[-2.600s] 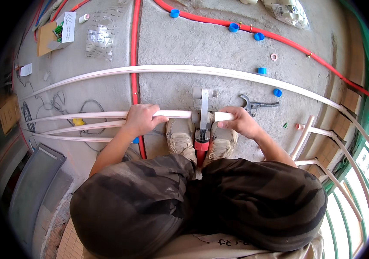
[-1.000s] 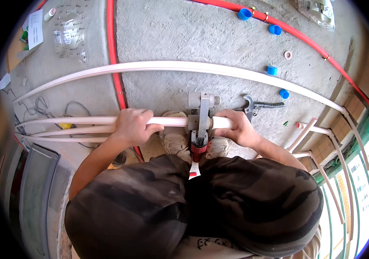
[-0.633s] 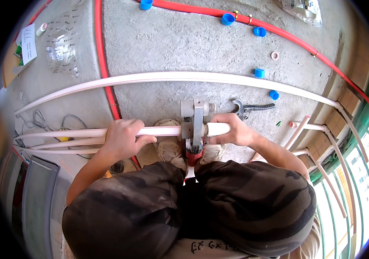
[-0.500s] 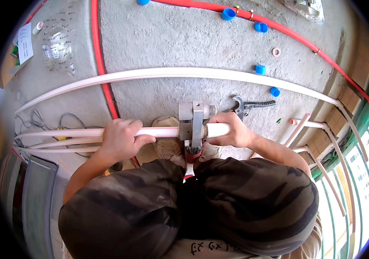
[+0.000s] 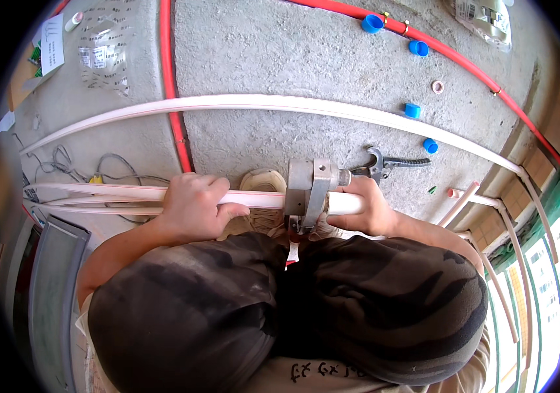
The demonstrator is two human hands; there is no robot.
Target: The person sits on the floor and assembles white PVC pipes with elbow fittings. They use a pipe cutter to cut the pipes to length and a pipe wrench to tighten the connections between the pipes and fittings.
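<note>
Left hand (image 5: 194,208) wrapped around white pipe (image 5: 257,199); right hand (image 5: 366,208) gripping its right end just beside grey metal tool (image 5: 312,190); wrench (image 5: 388,164) lying farther right on concrete floor (image 5: 280,59).

Bright even daylight — sharp centre, fisheye bending, dark rim.

Open concrete (image 5: 260,59) beyond long pipe (image 5: 240,103)

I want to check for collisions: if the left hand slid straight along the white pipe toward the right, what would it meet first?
Probably the grey metal tool clamped around the white pipe; the left hand grips that pipe just beside it, with only bare pipe between.
</note>
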